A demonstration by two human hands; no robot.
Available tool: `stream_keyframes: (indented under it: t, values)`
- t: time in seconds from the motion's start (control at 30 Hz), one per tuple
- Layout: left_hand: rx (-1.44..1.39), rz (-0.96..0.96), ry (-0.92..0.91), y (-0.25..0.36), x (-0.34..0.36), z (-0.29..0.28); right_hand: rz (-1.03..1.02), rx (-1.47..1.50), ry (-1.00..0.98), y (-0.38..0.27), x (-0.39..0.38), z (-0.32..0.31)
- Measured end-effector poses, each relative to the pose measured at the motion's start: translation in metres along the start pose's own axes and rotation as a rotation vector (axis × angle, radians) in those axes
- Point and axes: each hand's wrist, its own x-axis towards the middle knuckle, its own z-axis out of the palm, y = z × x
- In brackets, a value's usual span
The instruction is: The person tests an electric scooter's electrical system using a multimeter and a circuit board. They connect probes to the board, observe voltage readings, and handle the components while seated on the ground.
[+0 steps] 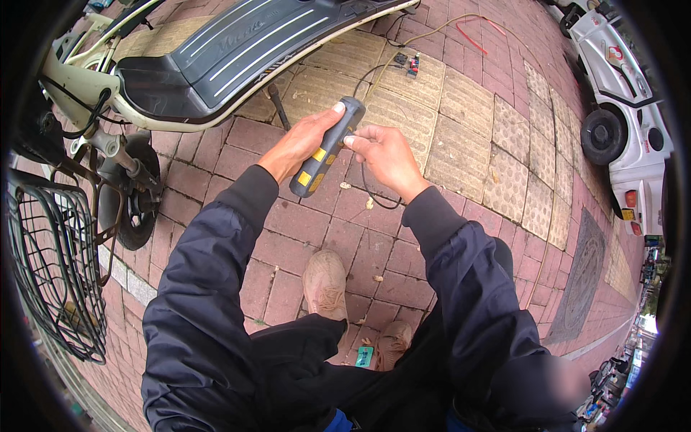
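As left hand [294, 144] holds device [332, 146], footboard edge [252, 92], broad paving [412, 261]

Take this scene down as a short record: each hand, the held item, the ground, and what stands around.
Left hand: grips a grey handheld device with yellow patches
Right hand: at the device's right edge; what it pinches, if anything, is unclear
Ground: reddish paving, yellow textured tiles
Left side: cream two-wheeler with dark footboard and wire basket
Right side: white vehicle
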Motion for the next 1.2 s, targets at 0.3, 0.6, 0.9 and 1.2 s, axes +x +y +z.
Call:
stream_keyframes:
  t: [0.3,0.6,0.9,1.2]
  values:
    - [0.017,-0.003,-0.007,0.0014,-0.0016,-0.0006,-0.012,0.010,-0.006,0.0007,-0.0002,0.0003]
    - [0.018,0.001,0.007,-0.0002,-0.0009,-0.0003,-0.006,0.029,-0.004,0.0008,-0.0003,0.0012]
    - [0.002,-0.017,-0.004,-0.0007,0.0010,-0.0005,0.001,0.019,-0.003,-0.0004,-0.0003,0.0006]
    - [0.005,-0.007,0.000,-0.0022,0.0018,-0.0013,0.011,0.016,-0.007,-0.0033,-0.0018,-0.0002]
